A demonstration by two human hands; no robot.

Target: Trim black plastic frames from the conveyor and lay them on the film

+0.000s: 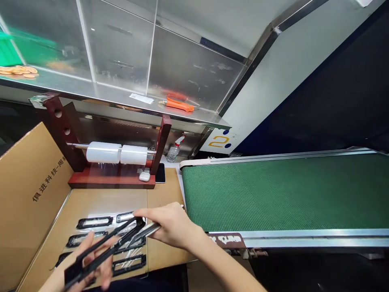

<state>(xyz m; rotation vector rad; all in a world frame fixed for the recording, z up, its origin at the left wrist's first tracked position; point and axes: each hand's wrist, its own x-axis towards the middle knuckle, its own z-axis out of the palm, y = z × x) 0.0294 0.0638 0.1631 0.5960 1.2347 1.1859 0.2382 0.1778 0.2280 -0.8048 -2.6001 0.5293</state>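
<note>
A long black plastic frame (101, 252) slants across the lower left, tilted above the board. Its upper end is pinched by my right hand (174, 225), which also has a slim grey-silver tool (146, 232) in its fingers; the tool's exact kind is unclear. The frame's lower end lies across my left hand (105, 269), whose curled fingers show behind it, partly blurred. Beneath my hands, several similar black frames with clear or whitish centres lie in rows, among them one black frame (95, 222) at the back left and another black frame (129, 264) at the front.
A dark red stand (112, 182) carries two white film rolls (103, 152). Beside it are an earbud case (144, 177), a phone (160, 173) and a spray bottle (173, 153). A cardboard sheet (30, 194) stands left, a green conveyor (279, 190) runs right, and an orange-handled tool (179, 105) rests on the shelf.
</note>
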